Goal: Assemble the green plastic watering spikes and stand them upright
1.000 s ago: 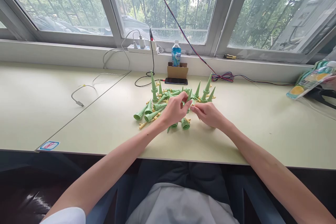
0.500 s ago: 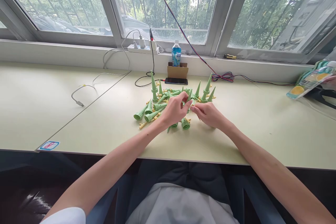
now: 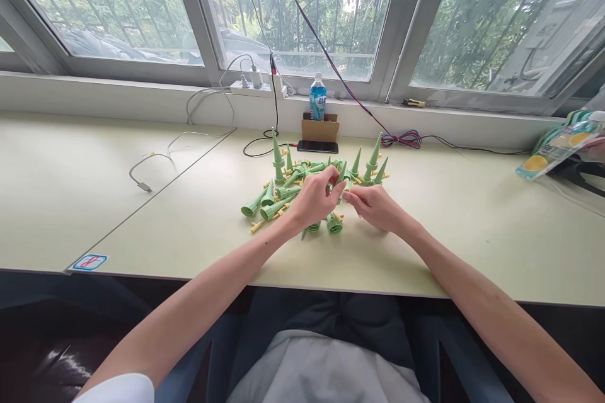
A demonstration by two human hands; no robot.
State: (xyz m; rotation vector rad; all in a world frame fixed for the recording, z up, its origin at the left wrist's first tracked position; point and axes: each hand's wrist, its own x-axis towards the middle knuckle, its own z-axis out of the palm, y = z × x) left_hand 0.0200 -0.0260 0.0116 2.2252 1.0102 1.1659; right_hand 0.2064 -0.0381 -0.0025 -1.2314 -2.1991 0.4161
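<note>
My left hand (image 3: 316, 197) is closed around a green plastic watering spike (image 3: 342, 172), whose pointed tip rises above the fingers. Close against it, my right hand (image 3: 373, 205) pinches a small yellow valve (image 3: 348, 189) at the side of that spike; the fingertips hide most of it. Around and behind both hands lies a pile of similar green spikes (image 3: 278, 209), many with yellow valves. Several stand point up, such as a tall spike (image 3: 277, 157) at the left and another tall spike (image 3: 372, 160) at the right.
Behind the pile are a black phone (image 3: 317, 147), a cardboard box (image 3: 320, 128) and a blue-labelled bottle (image 3: 318, 97). A white cable (image 3: 161, 155) lies at the left, bundled wires (image 3: 401, 138) at the back right. A plastic packet (image 3: 558, 148) rests at the far right.
</note>
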